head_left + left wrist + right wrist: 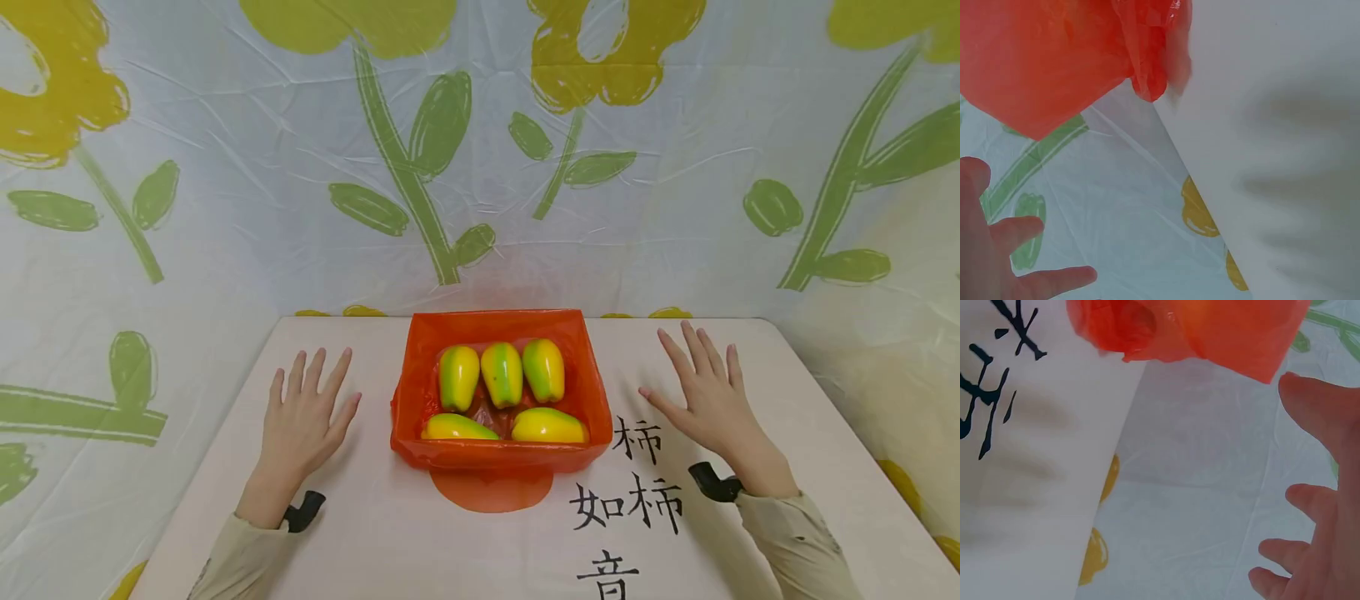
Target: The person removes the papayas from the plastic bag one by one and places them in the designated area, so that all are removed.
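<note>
A box lined with red plastic (pixel 498 457) stands at the middle of the table. Inside lie several yellow-green fruits that look like mangoes (pixel 501 375): three upright in a back row and two on their sides along the front wall. To the left of the box, my left hand (pixel 302 425) is held over the table with spread, straight fingers and nothing in it. On the other side my right hand (pixel 712 408) is likewise spread and holds nothing. Both wrist views show the red plastic (pixel 1035 62) beyond the fingers, apart from them.
The white table (pixel 352 533) carries black Chinese characters (pixel 628 504) and a red-orange round print (pixel 491 492) in front of the box. Behind it hangs a pale cloth (pixel 285 167) with yellow flowers and green leaves. A black wrist mount (pixel 303 511) sits at each wrist.
</note>
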`<state>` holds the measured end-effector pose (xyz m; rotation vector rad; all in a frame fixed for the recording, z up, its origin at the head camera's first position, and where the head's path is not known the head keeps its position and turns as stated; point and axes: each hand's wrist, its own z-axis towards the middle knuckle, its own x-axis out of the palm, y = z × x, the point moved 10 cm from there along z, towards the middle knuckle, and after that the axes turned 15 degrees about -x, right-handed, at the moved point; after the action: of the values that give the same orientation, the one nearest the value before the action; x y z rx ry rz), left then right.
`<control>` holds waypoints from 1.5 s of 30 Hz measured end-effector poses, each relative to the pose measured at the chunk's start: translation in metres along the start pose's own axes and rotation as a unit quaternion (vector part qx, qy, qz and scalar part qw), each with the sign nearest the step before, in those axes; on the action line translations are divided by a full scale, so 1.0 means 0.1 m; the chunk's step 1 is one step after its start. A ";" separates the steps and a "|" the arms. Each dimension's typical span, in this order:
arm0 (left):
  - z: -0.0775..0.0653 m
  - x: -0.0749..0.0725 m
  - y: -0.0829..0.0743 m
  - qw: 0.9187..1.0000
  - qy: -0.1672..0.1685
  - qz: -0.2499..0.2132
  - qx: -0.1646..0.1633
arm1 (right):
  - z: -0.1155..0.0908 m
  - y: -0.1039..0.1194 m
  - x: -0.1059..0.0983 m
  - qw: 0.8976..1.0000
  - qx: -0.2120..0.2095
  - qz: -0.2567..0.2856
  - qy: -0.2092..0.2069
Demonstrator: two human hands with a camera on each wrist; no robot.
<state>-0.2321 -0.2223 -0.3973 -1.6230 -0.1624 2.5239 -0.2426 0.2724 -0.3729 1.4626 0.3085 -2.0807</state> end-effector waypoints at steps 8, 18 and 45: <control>-0.04 -0.16 -0.13 0.997 -0.041 -0.049 0.041 | 0.14 0.13 -0.19 0.995 -0.042 0.059 -0.062; -0.05 -0.30 -0.36 0.991 -0.053 -0.101 0.073 | 0.40 0.39 -0.46 0.976 -0.102 0.145 -0.123; 0.18 -0.15 -0.89 0.990 0.079 -0.037 0.114 | 1.26 1.43 0.02 0.946 -0.226 0.198 0.123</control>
<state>-0.2373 -0.1374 -0.3621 -1.6819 0.0796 2.2523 -0.2606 0.0939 -0.3082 1.3630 0.5051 -1.3973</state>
